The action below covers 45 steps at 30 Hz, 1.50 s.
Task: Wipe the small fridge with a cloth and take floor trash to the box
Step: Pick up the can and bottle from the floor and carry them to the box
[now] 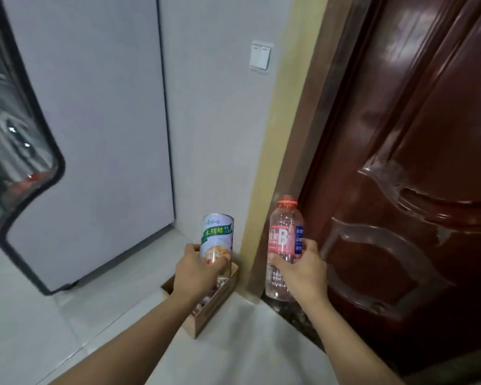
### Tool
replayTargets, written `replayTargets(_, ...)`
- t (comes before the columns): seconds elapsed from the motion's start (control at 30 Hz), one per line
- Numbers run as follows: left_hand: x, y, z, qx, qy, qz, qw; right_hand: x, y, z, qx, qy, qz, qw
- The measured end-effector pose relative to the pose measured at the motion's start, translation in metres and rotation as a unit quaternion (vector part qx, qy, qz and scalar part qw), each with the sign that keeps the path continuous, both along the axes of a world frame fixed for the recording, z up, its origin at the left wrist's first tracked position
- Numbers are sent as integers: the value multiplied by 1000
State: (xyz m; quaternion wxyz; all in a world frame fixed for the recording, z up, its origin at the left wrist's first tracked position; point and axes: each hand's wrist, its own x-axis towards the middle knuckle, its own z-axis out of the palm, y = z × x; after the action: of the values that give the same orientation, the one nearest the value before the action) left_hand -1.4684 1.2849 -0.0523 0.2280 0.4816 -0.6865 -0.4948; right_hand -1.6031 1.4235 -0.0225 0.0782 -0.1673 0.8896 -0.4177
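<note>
My left hand [196, 269] grips a tall white can [217, 237] with green and yellow print, held upright just above a small brown cardboard box [215, 304] on the floor. Several pieces of trash lie inside the box, partly hidden by my hand. To the right, my right hand [300, 269] grips a clear plastic bottle [283, 240] with a pink cap and pink label, upright beside the door frame. No cloth is in view.
A tall pale grey appliance [95, 120] stands left of the box against a white wall with a light switch [259, 56]. A dark red-brown door [414, 162] fills the right side. Pale floor tiles [39, 315] spread at lower left.
</note>
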Motion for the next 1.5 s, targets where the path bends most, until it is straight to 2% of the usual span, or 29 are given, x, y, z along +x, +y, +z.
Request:
replayTargets(0.43,-74,-145,-57,64,-5,131,989,-99,-185,-47,22,-63,157,985)
replayTargets(0.6,-90,-196,-74,89,-22,168,982,-123,-250,-73,63,-40,186,980)
replayTargets(0.9,-123,-239,-134,167,-51,267,948,-166,-347,-148,138,-63,300,942)
replayTargets(1.17,-161,-249,-207,231,-78,377,894,-208,-388,-234,217,-113,383,891)
replayTargets(1.4,-198,-240,-295,281,-126,378,873,-225,-396,-319,260,-185,386,865)
replayTargets(1.5,-210,-242,-352,296,-137,370,870,-231,-399,-370,294,-200,378,854)
